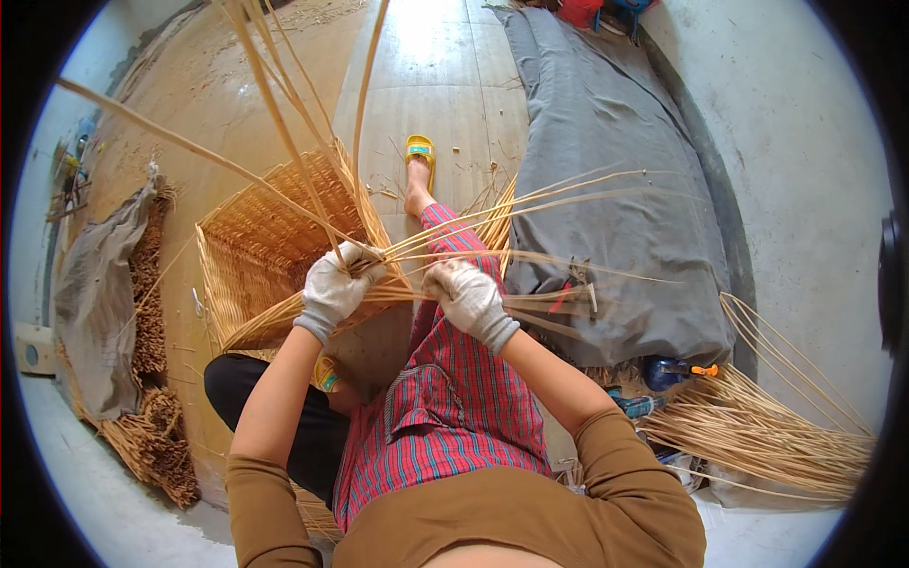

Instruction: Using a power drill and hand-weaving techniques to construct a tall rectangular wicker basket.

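A square wicker basket (pixel 270 222) stands tilted in front of me, its open side facing up and toward me. Long pale wicker rods (pixel 540 195) fan out to the right from its near right corner, while thicker ones rise at the far side. My left hand (pixel 336 289), in a white knitted glove, closes on rods at the basket's rim. Just right of it, my right hand (pixel 466 295), gloved the same way, is closed around several rods running off to the right. The fingertips of the right hand are partly hidden by the glove and rods.
On the right a grey cloth (pixel 615 189) covers a long low heap, with red-handled pliers (pixel 571 292) on it. A bundle of rods (pixel 757 431), a blue bottle (pixel 666 372) and a power tool (pixel 639 405) lie nearby. Covered rod bundles (pixel 151 417) are at left.
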Demonstrator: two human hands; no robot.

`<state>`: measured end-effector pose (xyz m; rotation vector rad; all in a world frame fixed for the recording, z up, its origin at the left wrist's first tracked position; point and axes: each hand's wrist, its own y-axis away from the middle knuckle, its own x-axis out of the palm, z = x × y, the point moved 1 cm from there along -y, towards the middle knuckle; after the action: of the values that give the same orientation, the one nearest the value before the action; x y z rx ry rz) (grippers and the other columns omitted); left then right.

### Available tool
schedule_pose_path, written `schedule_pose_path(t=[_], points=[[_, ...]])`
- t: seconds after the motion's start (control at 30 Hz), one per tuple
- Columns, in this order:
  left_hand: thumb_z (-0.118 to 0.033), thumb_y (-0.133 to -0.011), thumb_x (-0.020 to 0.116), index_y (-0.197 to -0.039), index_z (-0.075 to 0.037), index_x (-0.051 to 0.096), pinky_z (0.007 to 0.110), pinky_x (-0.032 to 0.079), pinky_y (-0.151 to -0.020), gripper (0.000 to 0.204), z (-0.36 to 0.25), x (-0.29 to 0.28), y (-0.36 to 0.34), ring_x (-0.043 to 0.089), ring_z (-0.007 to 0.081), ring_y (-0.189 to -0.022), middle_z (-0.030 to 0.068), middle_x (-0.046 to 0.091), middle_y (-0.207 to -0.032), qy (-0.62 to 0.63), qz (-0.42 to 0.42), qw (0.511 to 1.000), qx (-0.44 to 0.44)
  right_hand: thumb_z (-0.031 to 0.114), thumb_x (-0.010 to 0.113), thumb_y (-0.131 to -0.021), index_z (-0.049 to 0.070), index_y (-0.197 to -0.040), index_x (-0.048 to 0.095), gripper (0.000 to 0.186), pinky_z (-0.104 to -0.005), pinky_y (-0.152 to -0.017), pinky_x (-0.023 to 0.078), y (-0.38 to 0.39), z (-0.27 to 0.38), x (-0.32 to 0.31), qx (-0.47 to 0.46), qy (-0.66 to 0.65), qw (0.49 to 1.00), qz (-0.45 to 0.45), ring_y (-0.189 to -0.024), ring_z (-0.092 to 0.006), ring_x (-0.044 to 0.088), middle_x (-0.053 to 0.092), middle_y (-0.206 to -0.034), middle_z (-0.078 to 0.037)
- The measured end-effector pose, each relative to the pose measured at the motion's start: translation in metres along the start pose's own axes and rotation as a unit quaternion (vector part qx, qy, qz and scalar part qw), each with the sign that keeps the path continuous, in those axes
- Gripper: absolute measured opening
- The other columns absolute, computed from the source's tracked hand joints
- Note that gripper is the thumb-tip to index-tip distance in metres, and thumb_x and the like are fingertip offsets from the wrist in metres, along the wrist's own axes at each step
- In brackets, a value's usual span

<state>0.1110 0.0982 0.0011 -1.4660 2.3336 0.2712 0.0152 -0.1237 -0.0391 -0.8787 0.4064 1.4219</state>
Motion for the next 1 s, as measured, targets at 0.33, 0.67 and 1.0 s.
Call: schedule_pose_path(t=[0.33, 0.67, 1.0], points=[[-0.008, -0.079, 0.078, -0.09, -0.004, 0.069, 0.029, 0.054, -0.07, 0.015, 0.008, 0.008, -0.004, 0.066, 0.0142, -0.074, 0.0053, 0.07, -0.082, -0.041, -0.034, 0.998, 0.03, 0.012, 0.068, -0.093, 0.006, -0.113, 0.067, 0.02, -0.0251, -0.072, 0.053, -0.013, -0.008, 0.013, 0.336, -0.52, 0.785, 0.006, -0.082, -0.0088, 0.064, 0.069, -0.095, -0.002], [-0.022, -0.075, 0.078, -0.084, -0.012, 0.068, 0.036, 0.053, -0.069, 0.017, 0.0, 0.014, 0.0, 0.068, 0.0265, -0.075, 0.0064, 0.069, -0.081, -0.16, -0.098, 0.981, 0.055, 0.013, 0.063, -0.086, 0.009, -0.118, 0.065, 0.032, -0.0383, -0.093, 0.053, -0.032, 0.029, -0.025, -0.205, 0.027, 0.976, -0.072, -0.104, -0.0305, 0.067, 0.07, -0.108, -0.015], [-0.017, -0.072, 0.08, -0.086, -0.011, 0.07, 0.034, 0.051, -0.072, 0.018, -0.008, 0.015, 0.004, 0.068, 0.0223, -0.078, 0.0062, 0.07, -0.081, -0.212, -0.126, 0.967, 0.07, 0.025, 0.055, -0.092, 0.005, -0.097, 0.069, 0.025, -0.0433, -0.077, 0.054, -0.102, 0.027, -0.013, 0.012, -0.068, 0.987, 0.143, -0.086, -0.0382, 0.066, 0.069, -0.087, -0.019]])
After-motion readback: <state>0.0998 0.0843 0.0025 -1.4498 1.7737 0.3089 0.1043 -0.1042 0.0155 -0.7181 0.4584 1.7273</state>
